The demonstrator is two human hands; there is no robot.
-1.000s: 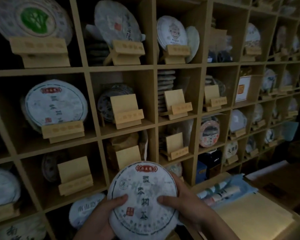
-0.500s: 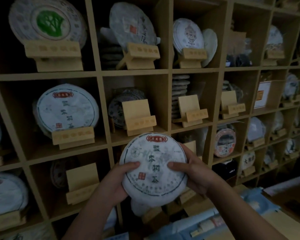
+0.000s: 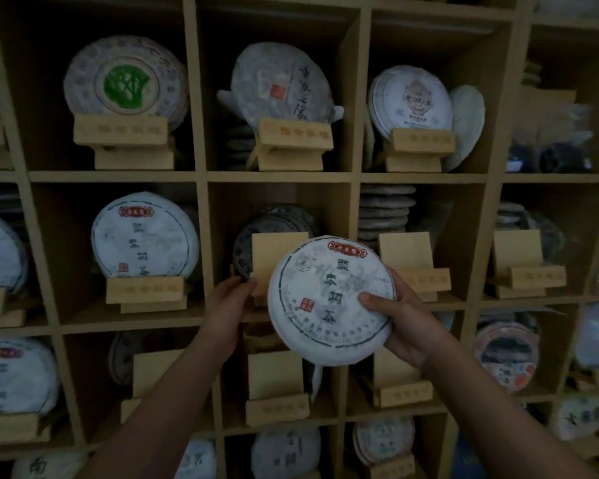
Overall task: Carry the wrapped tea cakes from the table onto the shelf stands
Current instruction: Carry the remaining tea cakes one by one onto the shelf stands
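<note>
Forearms reach up from the bottom of the view toward a wooden grid shelf (image 3: 201, 176), and the right hand (image 3: 407, 326) grips a wrapped tea cake (image 3: 331, 299) by its right edge, thumb pressed on the paper face and the other fingers curled behind. The cake is a round, flat disc in pale crinkled paper, printed with a thin dark ring near the rim, a red label at the top, a column of dark characters down the middle and a small red seal at lower left; it is held upright, facing the camera, in front of the middle cell of the centre row. The left hand (image 3: 232, 295) is off the cake, just to its left, its fingertips touching the left edge of the empty wooden stand (image 3: 274, 257) in that cell; whether it pinches the stand or only touches it cannot be told. Behind that stand lean dark-wrapped cakes (image 3: 256, 229). In the cell to the left a matching cake (image 3: 145, 236) with the same red label sits on its own stand. Higher up, a cake with a green emblem (image 3: 125, 81) rests on a stand, and further right more empty stands (image 3: 408, 261) wait before stacked cakes
</note>
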